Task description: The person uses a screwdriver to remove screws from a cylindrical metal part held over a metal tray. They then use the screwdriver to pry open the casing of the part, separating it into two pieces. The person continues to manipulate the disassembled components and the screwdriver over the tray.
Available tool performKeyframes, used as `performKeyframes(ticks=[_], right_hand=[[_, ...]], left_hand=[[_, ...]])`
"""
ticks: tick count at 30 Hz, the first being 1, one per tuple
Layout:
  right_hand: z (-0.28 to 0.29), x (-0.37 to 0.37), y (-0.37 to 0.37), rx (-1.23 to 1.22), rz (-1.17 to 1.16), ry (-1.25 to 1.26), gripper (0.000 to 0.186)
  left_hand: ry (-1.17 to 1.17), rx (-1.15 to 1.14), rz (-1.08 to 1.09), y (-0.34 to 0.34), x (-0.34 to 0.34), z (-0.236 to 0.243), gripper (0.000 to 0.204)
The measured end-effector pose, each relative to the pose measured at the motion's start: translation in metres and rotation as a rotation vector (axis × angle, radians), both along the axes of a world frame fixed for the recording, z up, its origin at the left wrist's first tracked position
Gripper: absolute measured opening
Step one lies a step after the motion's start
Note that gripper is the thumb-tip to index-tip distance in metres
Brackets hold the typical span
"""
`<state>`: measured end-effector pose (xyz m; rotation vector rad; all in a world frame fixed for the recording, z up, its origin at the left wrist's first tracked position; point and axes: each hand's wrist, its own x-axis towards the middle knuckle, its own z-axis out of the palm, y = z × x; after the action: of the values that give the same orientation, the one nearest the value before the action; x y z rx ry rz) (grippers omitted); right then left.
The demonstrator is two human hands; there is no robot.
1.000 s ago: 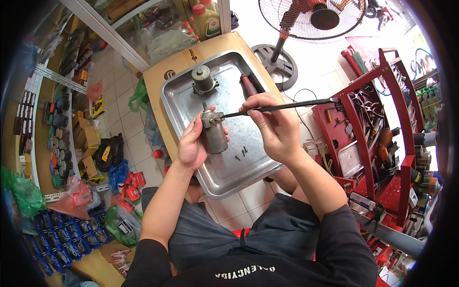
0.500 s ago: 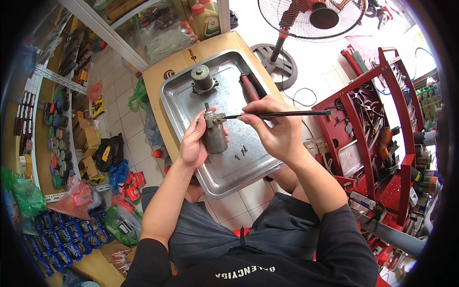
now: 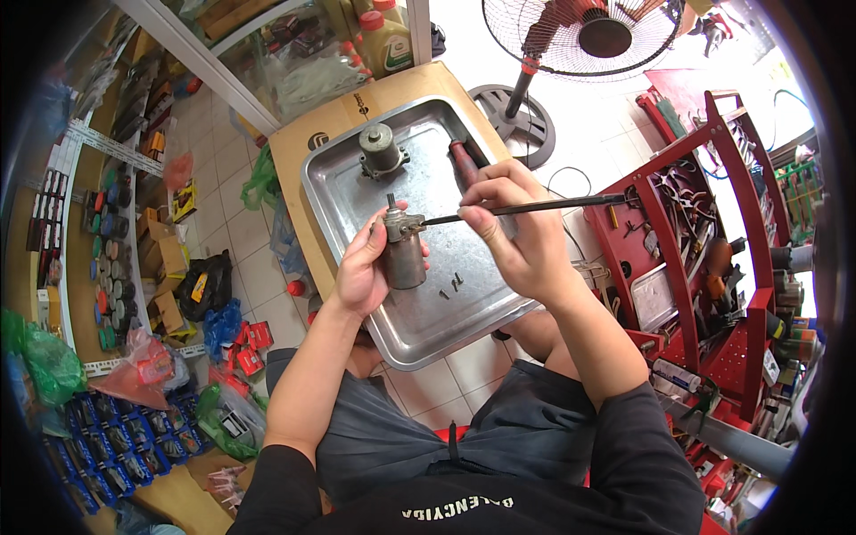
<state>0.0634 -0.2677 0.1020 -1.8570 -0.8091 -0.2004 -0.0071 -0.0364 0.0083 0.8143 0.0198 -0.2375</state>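
My left hand [image 3: 359, 267] is closed round a grey metal cylindrical motor [image 3: 407, 263] with a splined shaft pointing up, held over the steel tray [image 3: 330, 192]. My right hand [image 3: 513, 232] grips a long black rod tool [image 3: 566, 204] lying sideways, its thin end at the side fitting [image 3: 412, 223] on the motor's top. A second metal housing [image 3: 382, 152] stands in the back of the tray. A red-handled tool [image 3: 464, 165] lies along the tray's right side, and several small screws [image 3: 450, 290] lie below the motor.
The tray rests on cardboard [image 3: 290, 160]. A pedestal fan [image 3: 606, 36] stands at back right, a red tool trolley [image 3: 731, 366] with tools at the right. Shelves [image 3: 116, 267] of small goods and plastic bags line the left. Oil jugs [image 3: 386, 45] sit behind glass.
The fingers of my right hand have shifted and risen slightly on the rod, whose outer end has moved up a little. My left hand holds the motor in nearly the same place.
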Motion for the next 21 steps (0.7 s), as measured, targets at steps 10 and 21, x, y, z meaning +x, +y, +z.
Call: performKeyframes(ticks=[10, 21], right_hand=[[-0.006, -0.004, 0.007, 0.327, 0.026, 0.344, 0.047], [0.008, -0.012, 0.006, 0.499, -0.040, 0.339, 0.037]], left_hand=[[0.085, -0.128, 0.024, 0.000, -0.001, -0.006, 0.059], [0.086, -0.097, 0.073, 0.000, -0.001, -0.010, 0.056]])
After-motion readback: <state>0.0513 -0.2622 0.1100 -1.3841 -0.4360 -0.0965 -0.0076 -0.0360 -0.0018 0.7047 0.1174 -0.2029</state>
